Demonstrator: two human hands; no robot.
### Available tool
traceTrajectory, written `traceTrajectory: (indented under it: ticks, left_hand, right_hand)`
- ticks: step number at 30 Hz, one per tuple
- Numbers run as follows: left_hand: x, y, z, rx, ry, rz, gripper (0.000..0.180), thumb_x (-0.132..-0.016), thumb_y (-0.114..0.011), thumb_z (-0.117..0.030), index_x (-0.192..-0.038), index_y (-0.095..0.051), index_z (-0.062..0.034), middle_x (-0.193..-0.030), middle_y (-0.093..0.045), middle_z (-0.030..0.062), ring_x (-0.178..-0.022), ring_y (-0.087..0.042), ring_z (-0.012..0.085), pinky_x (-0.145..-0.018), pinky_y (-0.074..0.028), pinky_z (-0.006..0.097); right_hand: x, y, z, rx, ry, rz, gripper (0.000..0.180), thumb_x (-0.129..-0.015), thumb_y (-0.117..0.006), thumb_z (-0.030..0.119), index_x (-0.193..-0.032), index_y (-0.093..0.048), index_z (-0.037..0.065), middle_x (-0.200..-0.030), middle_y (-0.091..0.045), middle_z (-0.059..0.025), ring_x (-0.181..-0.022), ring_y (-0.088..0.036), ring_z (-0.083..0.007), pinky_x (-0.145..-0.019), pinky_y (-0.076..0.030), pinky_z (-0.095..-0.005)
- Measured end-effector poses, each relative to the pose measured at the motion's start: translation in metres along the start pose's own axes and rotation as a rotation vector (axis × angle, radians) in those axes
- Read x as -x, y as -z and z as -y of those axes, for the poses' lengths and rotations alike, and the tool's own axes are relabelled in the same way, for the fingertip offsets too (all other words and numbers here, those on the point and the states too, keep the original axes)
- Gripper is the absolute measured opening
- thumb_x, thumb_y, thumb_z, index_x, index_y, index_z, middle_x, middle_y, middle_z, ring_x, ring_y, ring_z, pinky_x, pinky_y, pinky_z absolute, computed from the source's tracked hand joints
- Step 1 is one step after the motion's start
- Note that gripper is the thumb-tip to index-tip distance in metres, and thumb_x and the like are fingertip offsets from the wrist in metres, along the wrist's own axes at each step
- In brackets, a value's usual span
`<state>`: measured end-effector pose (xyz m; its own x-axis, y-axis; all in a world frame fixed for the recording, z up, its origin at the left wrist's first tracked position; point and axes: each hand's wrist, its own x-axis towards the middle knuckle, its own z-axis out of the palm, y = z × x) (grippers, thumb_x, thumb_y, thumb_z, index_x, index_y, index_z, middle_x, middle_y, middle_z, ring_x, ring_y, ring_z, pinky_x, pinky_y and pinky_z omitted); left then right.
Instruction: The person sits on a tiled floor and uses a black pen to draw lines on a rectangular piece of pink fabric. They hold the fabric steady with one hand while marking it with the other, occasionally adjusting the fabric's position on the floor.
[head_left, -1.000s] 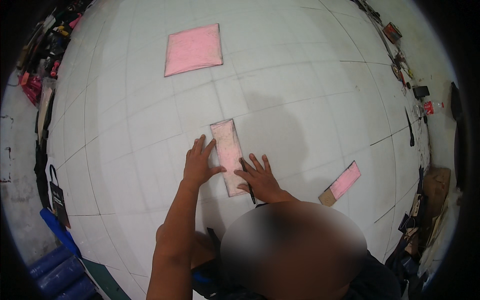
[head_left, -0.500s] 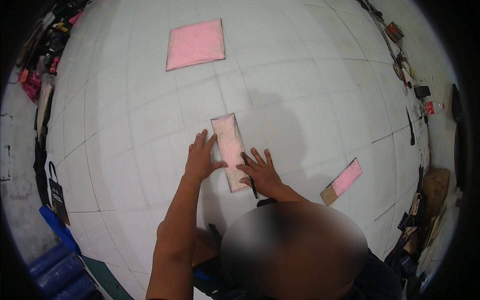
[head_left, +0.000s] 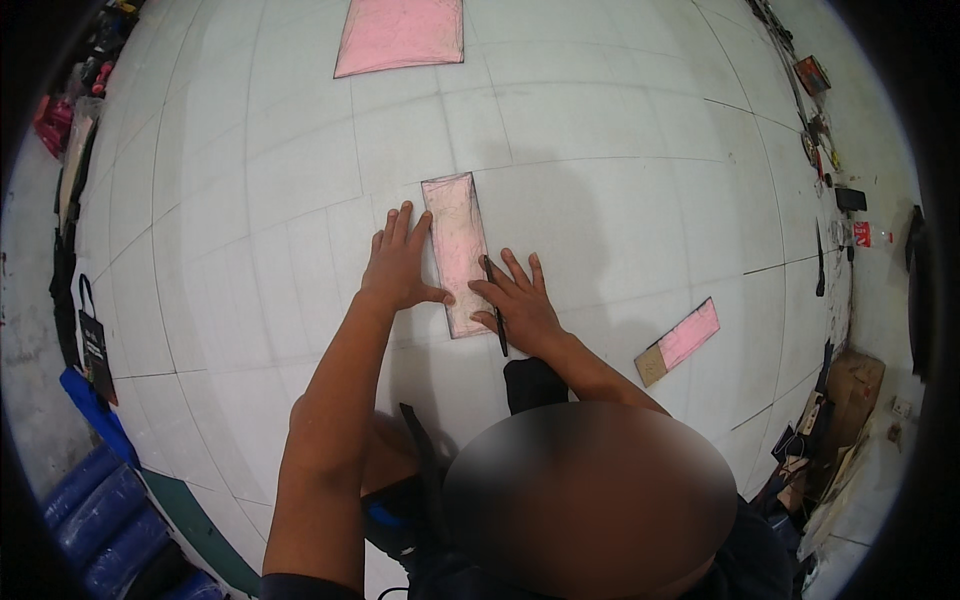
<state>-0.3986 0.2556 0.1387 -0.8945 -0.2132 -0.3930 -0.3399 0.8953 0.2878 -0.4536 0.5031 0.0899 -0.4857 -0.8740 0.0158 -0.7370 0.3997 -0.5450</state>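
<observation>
A long pink rectangular piece (head_left: 460, 245) with dark edges and a scuffed, patchy face lies flat on the lined white surface (head_left: 650, 230). My left hand (head_left: 400, 265) rests along its left edge, fingers spread and the thumb on the piece. On the lower right side, my right hand (head_left: 525, 308) touches the piece with its thumb and fingers. A slim black pen (head_left: 497, 315) is tucked in that hand, slanting down past the piece's right edge; it looks like a pen or marker. Both palms partly hide what lies beneath them.
A large pink panel (head_left: 405, 35) lies ahead, cut off by the top edge. At right is a smaller pink-and-brown strip (head_left: 680, 342). Blue rolls (head_left: 100, 525) lie at lower left, a cardboard box (head_left: 852, 392) at far right. My black-covered foot (head_left: 535, 383) is near my right wrist.
The whole view has shifted, so the pink pieces and both hands sit higher in it. Against the long piece, my hands keep nearly the same place. More of my black-covered foot shows.
</observation>
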Motion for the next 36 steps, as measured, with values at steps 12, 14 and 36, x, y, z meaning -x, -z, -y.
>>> traceTrajectory:
  ticks: [12,14,36]
  left_hand:
    - [-0.002,0.005,-0.004,-0.016,0.005,0.054,0.144,-0.049,-0.102,-0.051,-0.164,-0.024,-0.0129,-0.170,-0.016,0.0252,-0.158,-0.016,0.0449,-0.125,-0.026,0.057]
    - [-0.001,0.006,-0.003,-0.022,0.020,0.085,0.145,-0.049,-0.101,-0.051,-0.165,-0.023,-0.0140,-0.171,-0.015,0.0251,-0.158,-0.016,0.0448,-0.125,-0.026,0.057]
    - [-0.013,0.018,-0.022,-0.253,0.044,0.218,0.144,-0.053,-0.099,-0.057,-0.163,-0.021,-0.0057,-0.175,-0.010,0.0123,-0.156,-0.019,0.0477,-0.119,-0.036,0.062]
  right_hand:
    - [-0.003,0.007,0.000,-0.006,0.004,0.031,0.048,-0.099,-0.067,0.036,-0.141,-0.059,0.016,-0.152,-0.051,-0.0169,-0.151,-0.033,-0.0435,-0.122,-0.010,-0.0700]
    - [-0.012,0.014,0.000,0.015,0.023,-0.052,0.045,-0.100,-0.064,0.025,-0.142,-0.056,0.011,-0.138,-0.058,-0.0184,-0.141,-0.045,-0.0419,-0.119,-0.021,-0.0670]
    - [-0.145,0.044,-0.051,-0.185,-0.030,-0.312,0.025,-0.094,-0.067,0.014,-0.118,-0.068,0.005,-0.112,-0.069,-0.0113,-0.105,-0.068,-0.0328,-0.092,-0.055,-0.0441]
